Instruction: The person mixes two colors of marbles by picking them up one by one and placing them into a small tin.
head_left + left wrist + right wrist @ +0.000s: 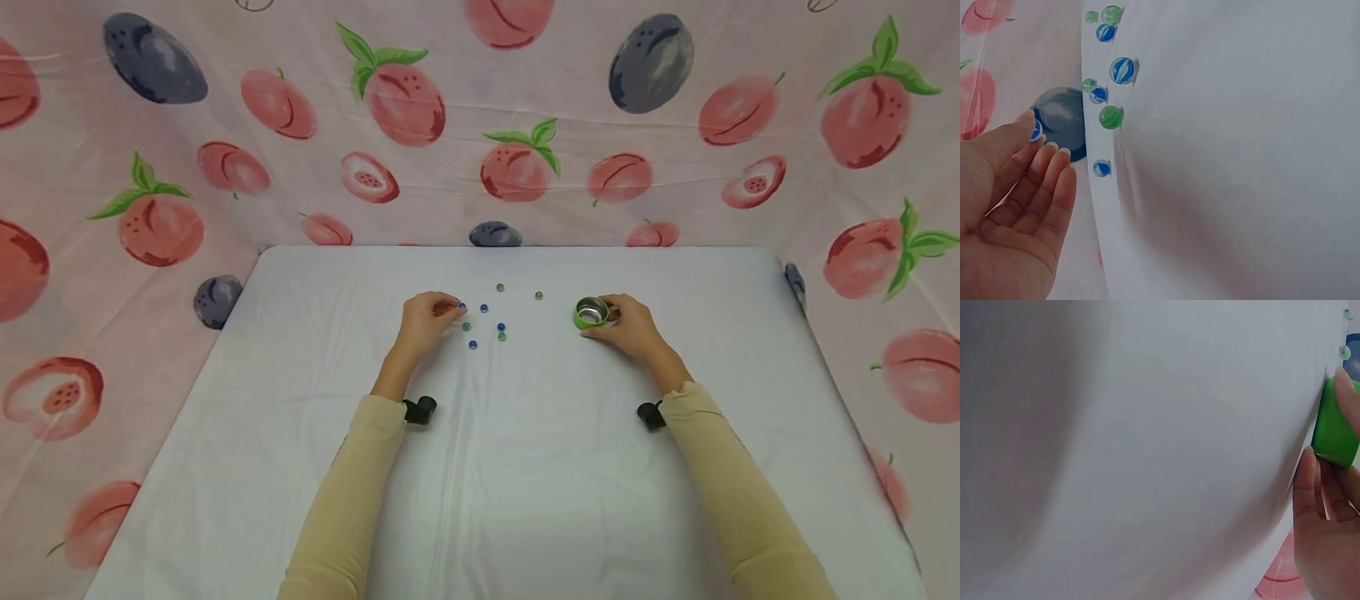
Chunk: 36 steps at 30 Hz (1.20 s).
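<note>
My left hand (424, 321) is on the left side of the scattered marbles, and its thumb and forefinger pinch a blue marble (1036, 131). On the right, my right hand (628, 327) grips a small green cup (581, 322) with a shiny metal inside. In the right wrist view, thumb and fingers lie about the cup's green side (1335, 425). Between the hands several glass marbles rest on the cloth, among them a green marble (466, 327) just beside the left fingertips, a blue marble (483, 308) a little farther right, and a green marble (538, 296) closest to the cup.
A white cloth (510, 467) covers the table and shows slight creases. Pink fabric (570, 100) printed with fruit hangs behind and along both sides. Nearest the person lies a blue marble (472, 344); farthest back is a green marble (500, 287).
</note>
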Each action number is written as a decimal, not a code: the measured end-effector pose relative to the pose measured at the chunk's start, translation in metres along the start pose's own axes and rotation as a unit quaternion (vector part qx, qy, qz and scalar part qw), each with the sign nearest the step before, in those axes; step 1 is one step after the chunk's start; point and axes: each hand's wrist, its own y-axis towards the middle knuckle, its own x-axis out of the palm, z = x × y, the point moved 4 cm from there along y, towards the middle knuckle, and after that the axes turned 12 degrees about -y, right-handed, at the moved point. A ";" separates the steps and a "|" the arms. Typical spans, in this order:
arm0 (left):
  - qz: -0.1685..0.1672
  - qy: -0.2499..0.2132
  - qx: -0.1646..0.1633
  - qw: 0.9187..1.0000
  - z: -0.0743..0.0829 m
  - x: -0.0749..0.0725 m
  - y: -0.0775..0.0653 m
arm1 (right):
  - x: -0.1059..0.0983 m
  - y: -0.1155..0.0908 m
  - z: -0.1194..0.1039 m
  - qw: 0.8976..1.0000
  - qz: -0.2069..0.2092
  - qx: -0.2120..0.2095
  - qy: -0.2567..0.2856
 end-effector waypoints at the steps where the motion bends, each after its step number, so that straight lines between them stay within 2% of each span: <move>1: -0.001 -0.001 0.002 1.000 0.000 0.001 0.000 | 0.000 0.000 0.000 1.000 0.001 -0.001 -0.001; 18: -0.011 -0.004 0.013 1.000 0.008 0.015 0.001 | 0.000 -0.003 -0.004 1.000 -0.004 0.004 0.002; 27: -0.018 -0.008 0.040 0.999 0.013 0.021 0.003 | 0.000 -0.003 -0.002 1.000 -0.001 0.004 0.002; 36: -0.018 -0.007 0.043 0.999 0.016 0.026 0.005 | 0.002 -0.002 0.000 1.000 0.003 0.005 0.005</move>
